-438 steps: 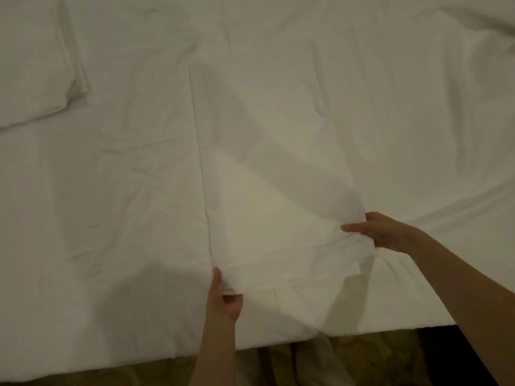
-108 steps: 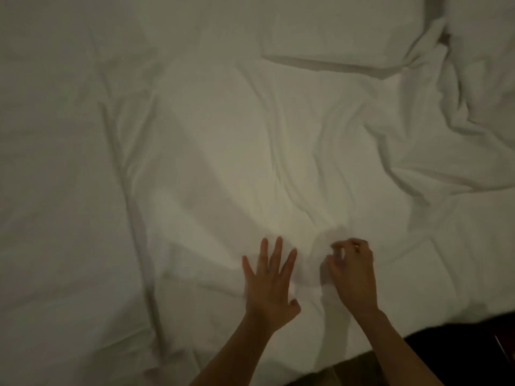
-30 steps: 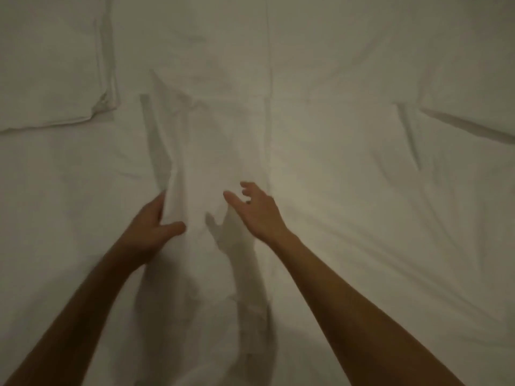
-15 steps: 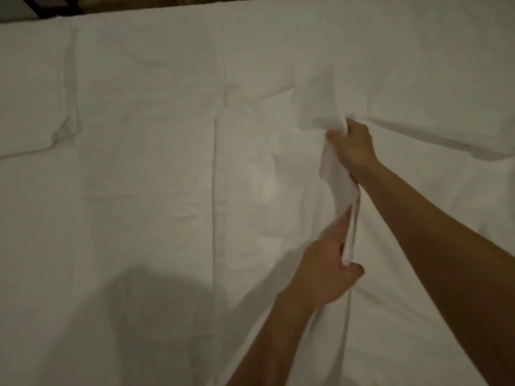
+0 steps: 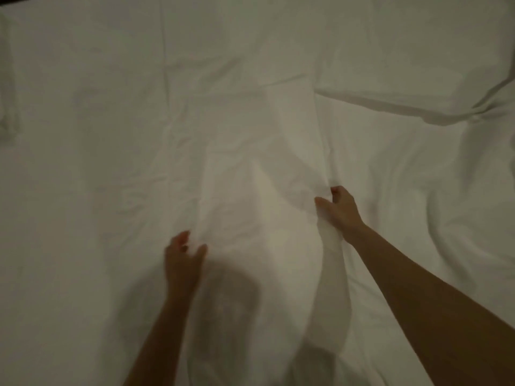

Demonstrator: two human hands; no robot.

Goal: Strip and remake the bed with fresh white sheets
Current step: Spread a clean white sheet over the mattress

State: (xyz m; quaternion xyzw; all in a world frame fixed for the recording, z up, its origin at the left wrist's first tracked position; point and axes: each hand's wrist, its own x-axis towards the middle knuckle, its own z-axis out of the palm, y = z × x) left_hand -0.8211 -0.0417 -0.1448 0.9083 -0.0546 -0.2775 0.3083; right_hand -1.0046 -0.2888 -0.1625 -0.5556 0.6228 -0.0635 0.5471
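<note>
Both hands grip a raised panel of white sheet (image 5: 259, 207) that runs from the middle of the bed toward six o'clock: the left hand (image 5: 182, 260) pinches its edge at about seven o'clock with thumb and fingers curled, and the right hand (image 5: 338, 210) clutches the opposite edge at about four o'clock. Around it the bed (image 5: 83, 135) lies under rumpled white linen, with a folded layer (image 5: 412, 104) at two o'clock.

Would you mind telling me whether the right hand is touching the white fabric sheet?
Touching. The head view shows the right hand gripping a raised fold of the white fabric sheet, thumb and fingers curled round it.
</note>
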